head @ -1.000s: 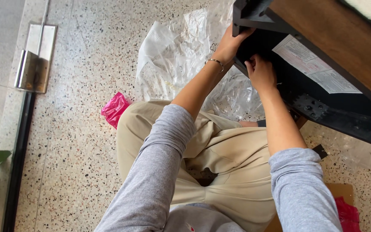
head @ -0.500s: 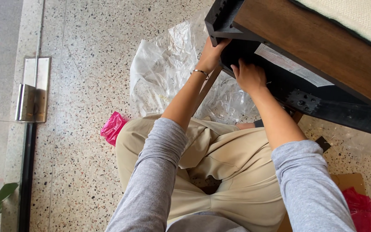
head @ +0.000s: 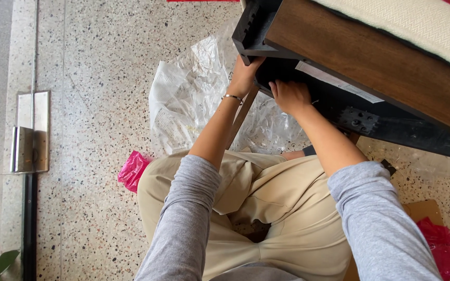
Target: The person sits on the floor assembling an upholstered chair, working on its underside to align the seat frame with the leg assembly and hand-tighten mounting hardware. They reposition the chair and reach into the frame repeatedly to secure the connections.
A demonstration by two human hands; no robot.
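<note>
Sitting cross-legged on the speckled terrazzo floor [head: 95, 78], the person wears loose beige trousers [head: 282, 208] and a grey long-sleeved top with the sleeves pushed up past the elbows. Just beside the left knee lies a crumpled pink plastic bag [head: 133, 169], touching the trouser leg. Near the right knee a flat piece of brown cardboard [head: 424, 211] carries a second crumpled pink bag [head: 441, 245].

Both forearms stretch forward and up to the dark piece of furniture with a black frame and a brown wooden panel [head: 371, 62], which fills the upper right part of the view, tilted above the lap. The left hand [head: 245, 77], with a thin bracelet at the wrist, is clenched on the lower edge of the black frame at its near left corner, fingers hidden behind the edge. The right hand [head: 290, 97] presses against the black underside just beside it, fingers curled; whether it grasps anything cannot be told.

Beyond the knees a sheet of clear crinkled plastic wrapping [head: 194, 93] spreads over the floor beneath the furniture. A white paper label [head: 339, 83] sticks to the black underside, and a cream woven cushion [head: 417, 31] lies along the brown panel's far edge.
</note>
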